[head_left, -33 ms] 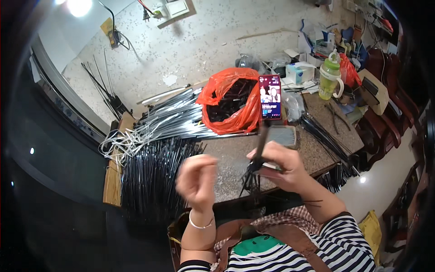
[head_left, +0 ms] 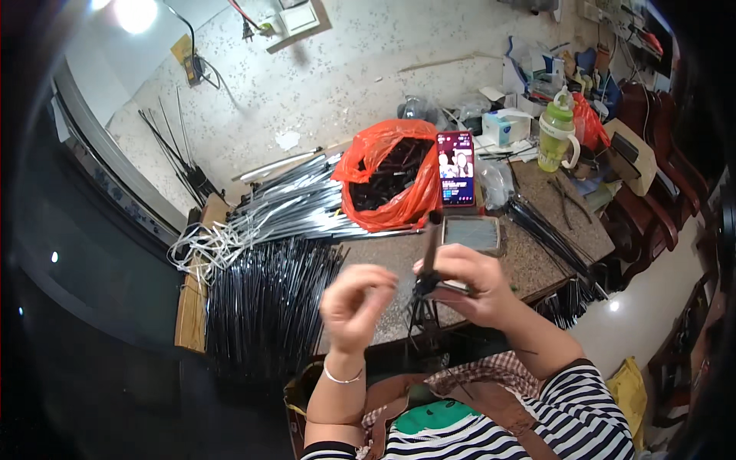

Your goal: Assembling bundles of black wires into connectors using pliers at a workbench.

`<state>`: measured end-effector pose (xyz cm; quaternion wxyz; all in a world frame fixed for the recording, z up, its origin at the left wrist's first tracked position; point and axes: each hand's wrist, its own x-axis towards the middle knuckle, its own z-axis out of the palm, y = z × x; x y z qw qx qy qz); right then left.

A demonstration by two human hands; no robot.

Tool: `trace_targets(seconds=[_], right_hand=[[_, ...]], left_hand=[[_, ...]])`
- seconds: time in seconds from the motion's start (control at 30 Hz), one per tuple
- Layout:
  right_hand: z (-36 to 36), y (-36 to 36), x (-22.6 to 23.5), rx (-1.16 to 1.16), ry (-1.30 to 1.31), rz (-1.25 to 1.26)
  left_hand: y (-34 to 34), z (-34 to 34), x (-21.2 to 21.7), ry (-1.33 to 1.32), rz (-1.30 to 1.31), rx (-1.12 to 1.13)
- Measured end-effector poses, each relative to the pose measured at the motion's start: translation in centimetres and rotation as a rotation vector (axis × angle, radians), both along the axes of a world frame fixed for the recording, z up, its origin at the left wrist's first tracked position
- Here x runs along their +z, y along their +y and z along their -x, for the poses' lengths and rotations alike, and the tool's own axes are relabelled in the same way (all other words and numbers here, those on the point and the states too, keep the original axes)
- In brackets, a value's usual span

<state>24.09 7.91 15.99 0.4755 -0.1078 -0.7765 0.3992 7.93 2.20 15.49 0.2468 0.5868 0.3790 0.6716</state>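
My right hand (head_left: 479, 287) is closed round a dark tube (head_left: 432, 241) that stands roughly upright over the desk's front edge. A knot of thin black strips (head_left: 422, 287) gathers at the tube's lower end, with loose ends hanging down. Part of a flat piece with a pale edge shows under the right fingers; its kind is unclear. Just left of the knot, apart from it, is my left hand (head_left: 354, 303), slightly blurred. Its fingers are curled and the thumb nears the forefinger; whatever may be between them is too small to tell.
Long black strips (head_left: 264, 299) lie left on the desk, silvery rods (head_left: 287, 203) behind them. A red plastic bag (head_left: 391, 218) holds dark pieces, beside a propped phone (head_left: 457, 169). A shallow box (head_left: 471, 234), a black strip bundle (head_left: 548, 230) and a green-lidded bottle (head_left: 556, 134) are rightward.
My left hand has moved right, closer to the black strips. The tube in my right hand has shifted slightly left and stands more upright.
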Motion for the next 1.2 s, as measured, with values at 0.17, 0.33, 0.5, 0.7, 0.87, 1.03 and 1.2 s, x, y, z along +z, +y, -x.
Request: trace_targets(seconds=[0.17, 0.33, 0.5, 0.7, 0.87, 1.03, 1.2], right_hand=[[-0.3, 0.1, 0.3, 0.176, 0.101, 0.170], [-0.3, 1.5, -0.1, 0.315, 0.153, 0.370], [0.1, 3.2, -0.6, 0.192, 0.108, -0.091], [0.7, 2.1, -1.8, -0.009, 0.148, -0.215], [0.8, 2.0, -1.9, -0.029, 0.158, -0.152], [1.0, 1.7, -1.9, 0.027, 0.163, -0.202], [1.7, 0.3, -1.5, 0.083, 0.141, -0.048]], left_hand=[[0.6, -0.5, 0.2, 0.280, -0.091, -0.076], [0.8, -1.3, 1.1, 0.416, -0.148, 0.092], [2.0, -1.5, 0.4, 0.392, -0.184, 0.169], [2.5, -0.4, -3.0, 0.019, -0.245, -0.084], [2.1, -1.1, -2.5, 0.199, -0.236, 0.069], [0.5, -1.6, -2.1, 0.265, -0.221, 0.179], [-0.9, -0.2, -0.9, 0.200, -0.055, -0.001]])
